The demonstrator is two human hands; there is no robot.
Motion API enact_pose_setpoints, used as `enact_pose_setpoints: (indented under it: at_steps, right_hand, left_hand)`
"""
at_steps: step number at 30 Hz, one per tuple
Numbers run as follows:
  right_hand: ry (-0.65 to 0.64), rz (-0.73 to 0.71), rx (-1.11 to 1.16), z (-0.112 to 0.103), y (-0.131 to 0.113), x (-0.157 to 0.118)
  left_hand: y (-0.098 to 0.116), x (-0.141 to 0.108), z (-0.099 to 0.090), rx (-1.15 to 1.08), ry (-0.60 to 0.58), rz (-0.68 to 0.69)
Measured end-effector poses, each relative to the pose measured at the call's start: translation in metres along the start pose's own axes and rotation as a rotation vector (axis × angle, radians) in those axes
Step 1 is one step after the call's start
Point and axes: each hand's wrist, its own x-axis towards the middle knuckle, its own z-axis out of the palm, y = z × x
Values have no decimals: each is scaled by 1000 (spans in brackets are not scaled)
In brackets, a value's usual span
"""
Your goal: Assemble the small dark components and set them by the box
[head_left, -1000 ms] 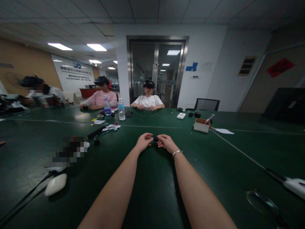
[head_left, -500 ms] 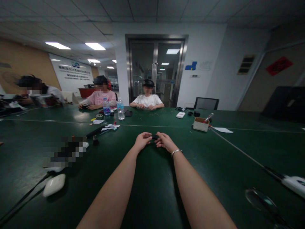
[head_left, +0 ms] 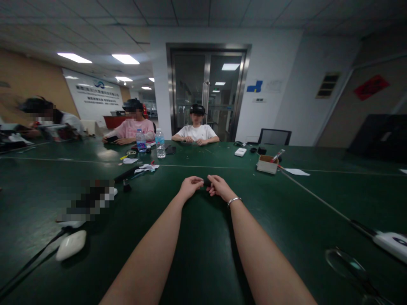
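Note:
A small black object (head_left: 206,183) sits between my two hands above the dark green table (head_left: 203,254). My left hand (head_left: 190,187) has its thumb and fingers pinched together at the object's left end. From the other side, my right hand (head_left: 219,187) grips it between thumb and fingers, with a silver bangle (head_left: 234,201) round the wrist. The object's exact shape is too small and dark to tell.
A small open box (head_left: 267,165) with a pen-like item stands right of centre. Two water bottles (head_left: 160,145) stand at the back left. Glasses (head_left: 346,263) lie front right, a white mouse-like item (head_left: 71,245) front left. Three people sit across the table.
Both hands stay nearly in place, still at the black object, which shows at a slightly different angle. The whole view has shifted a little.

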Motion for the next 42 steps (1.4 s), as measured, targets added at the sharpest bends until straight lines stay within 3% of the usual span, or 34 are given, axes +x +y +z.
enact_pose_setpoints:
  at_steps: [5, 11, 16, 22, 28, 35, 39, 42]
  right_hand:
    - [-38, -83, 39, -1, -1, -1]
    - [-12, 26, 37, 1, -3, -1]
    - [-81, -69, 92, -1, -6, -5]
    - [-18, 25, 63, 2, -4, -2]
    - [-104, -44, 90, -2, -4, -4]
    - [-27, 41, 51, 1, -5, -3]
    - [-103, -59, 103, -2, -6, -6]
    - [-70, -59, 134, -2, -5, -5]
  left_hand:
    - [3, -1, 1, -21, 52, -20]
    - [5, -2, 1, -35, 55, -30]
    - [6, -2, -1, -42, 77, -27]
    - [3, -1, -1, -42, 60, -21]
    - [1, 1, -2, -36, 63, -19]
    - [-5, 5, -2, -42, 54, 1]
    - [-7, 6, -3, -40, 76, 5]
    - [-6, 5, -3, -30, 82, 7]
